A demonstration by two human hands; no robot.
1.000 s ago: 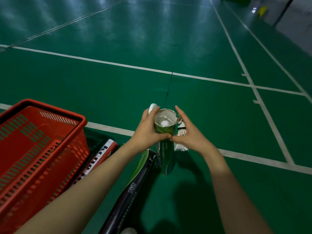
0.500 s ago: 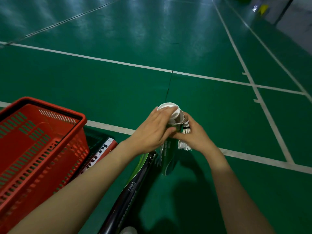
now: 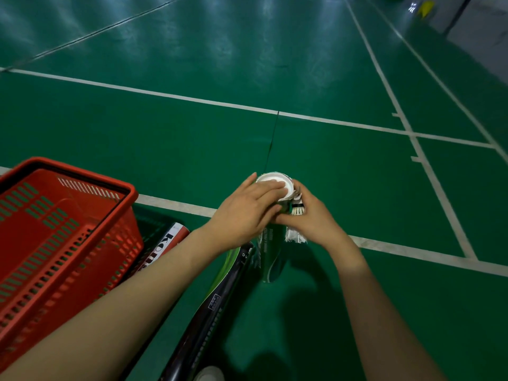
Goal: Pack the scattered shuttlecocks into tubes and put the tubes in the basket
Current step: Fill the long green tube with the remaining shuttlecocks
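Green shuttlecock tube [image 3: 271, 254] stands upright over the green court floor [image 3: 192, 149], just right of the red basket [image 3: 125, 188]. I cannot tell whether its foot rests on the floor.

Left hand [image 3: 244, 215]: fingers straight and pressed together, laid flat across the white cap [image 3: 286, 185], which sits on the tube's mouth.

Right hand [image 3: 313, 220]: fingers curled round the upper part of the tube from the right. White feathered shuttlecocks [image 3: 296, 235] sit against this hand and the tube wall. I cannot tell whether the hand grips them.

Red-and-white tube [image 3: 169, 242] lies on the floor, touching the basket's right wall. Black-and-green tube [image 3: 209, 309] lies under the left forearm, between the basket and the upright tube. A second white cap [image 3: 209, 374] lies at its near end.
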